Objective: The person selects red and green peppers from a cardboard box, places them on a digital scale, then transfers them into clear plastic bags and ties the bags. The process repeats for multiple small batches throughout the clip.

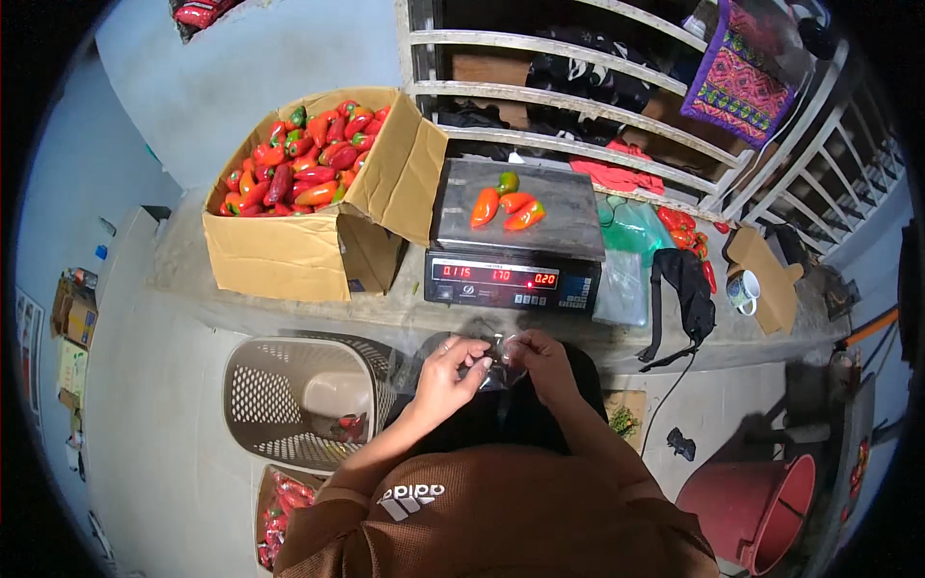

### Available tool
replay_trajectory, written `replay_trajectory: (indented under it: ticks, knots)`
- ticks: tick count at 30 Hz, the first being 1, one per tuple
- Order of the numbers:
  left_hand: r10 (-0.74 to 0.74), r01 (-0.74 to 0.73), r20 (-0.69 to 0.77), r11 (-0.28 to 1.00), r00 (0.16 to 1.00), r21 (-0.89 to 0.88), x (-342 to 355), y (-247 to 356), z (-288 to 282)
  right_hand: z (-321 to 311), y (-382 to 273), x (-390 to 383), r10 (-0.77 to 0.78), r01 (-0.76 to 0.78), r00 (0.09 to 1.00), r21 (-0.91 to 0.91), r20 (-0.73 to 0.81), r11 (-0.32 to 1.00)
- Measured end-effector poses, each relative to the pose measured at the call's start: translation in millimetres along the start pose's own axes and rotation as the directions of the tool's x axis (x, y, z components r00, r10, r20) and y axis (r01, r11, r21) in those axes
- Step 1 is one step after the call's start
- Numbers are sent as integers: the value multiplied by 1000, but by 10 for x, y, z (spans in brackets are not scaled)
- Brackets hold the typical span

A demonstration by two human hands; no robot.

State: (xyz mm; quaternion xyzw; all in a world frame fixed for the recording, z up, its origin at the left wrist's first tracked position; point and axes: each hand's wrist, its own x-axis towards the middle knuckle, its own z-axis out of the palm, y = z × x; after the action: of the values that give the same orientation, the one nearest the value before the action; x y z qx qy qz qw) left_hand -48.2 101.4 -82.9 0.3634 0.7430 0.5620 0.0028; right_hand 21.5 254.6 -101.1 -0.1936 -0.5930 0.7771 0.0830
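My left hand (453, 371) and my right hand (544, 366) pinch a thin clear plastic bag (496, 352) between them, low in front of me. Just beyond sits a digital scale (453, 193) with a lit red display. Three orange-red peppers (522, 215) and a small green one (508, 182) lie on its pan. Left of the scale, an open cardboard box (270, 246) is heaped with red, orange and a few green peppers (318, 154). Beside the scale on the right lie flat clear and green plastic bags (621, 289).
A concrete ledge (395, 313) carries loose peppers (679, 222), a black strapped item (679, 299), cardboard and a mug (742, 289). A white railing (578, 82) rises behind. On the floor stand a lattice basket (241, 395), a box of red packages (284, 506) and a red bucket (732, 511).
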Motion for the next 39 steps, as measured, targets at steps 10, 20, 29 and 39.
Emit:
replay_trajectory:
  ticks: [10, 20, 29, 39]
  knots:
    - [-257, 272, 132, 955, 957, -115, -67, -273, 137, -4, 87, -17, 27, -49, 989, 154, 144, 987]
    - [-565, 516, 371, 115, 737, -849, 55, -356, 128, -40, 187, 51, 204, -296, 936, 325, 287, 898]
    - [-401, 435, 172, 791, 900, -430, -92, -191, 238, -75, 199, 221, -621, 507, 776, -689, 104, 518]
    - [-758, 583, 224, 242, 613, -776, 68, -633, 141, 81, 33, 24, 173, -151, 976, -161, 132, 975]
